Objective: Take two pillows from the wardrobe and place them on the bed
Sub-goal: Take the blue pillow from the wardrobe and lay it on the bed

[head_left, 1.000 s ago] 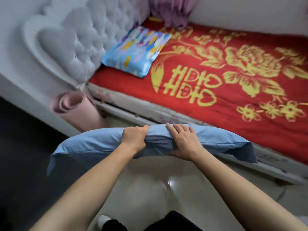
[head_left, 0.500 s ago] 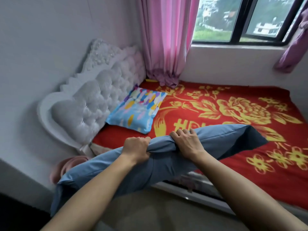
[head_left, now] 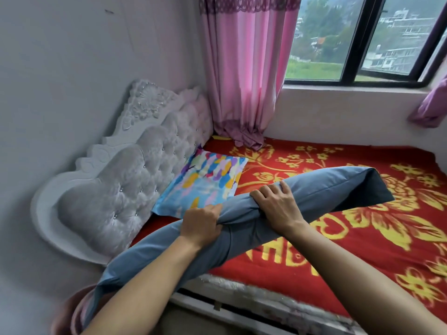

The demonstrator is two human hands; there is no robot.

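I hold a long blue-grey pillow (head_left: pixel 321 189) above the near edge of the bed (head_left: pixel 278 274), tilted with its right end higher. My left hand (head_left: pixel 200 223) clutches its bunched middle. My right hand (head_left: pixel 278 206) grips the top edge just to the right. A colourful patterned pillow (head_left: pixel 203 182) lies flat on the red and gold bedspread, against the tufted grey headboard (head_left: pixel 135 180). The blue pillow's left end droops past the bed's corner.
A pink curtain (head_left: pixel 244 73) hangs at the bed's far corner beside a window (head_left: pixel 358 39). A rolled pink mat (head_left: pixel 70 315) stands on the floor by the headboard. White walls close the left side and back.
The blue pillow has moved forward from above the floor to over the bed, and my view has lifted toward the window. Both hands keep their hold.
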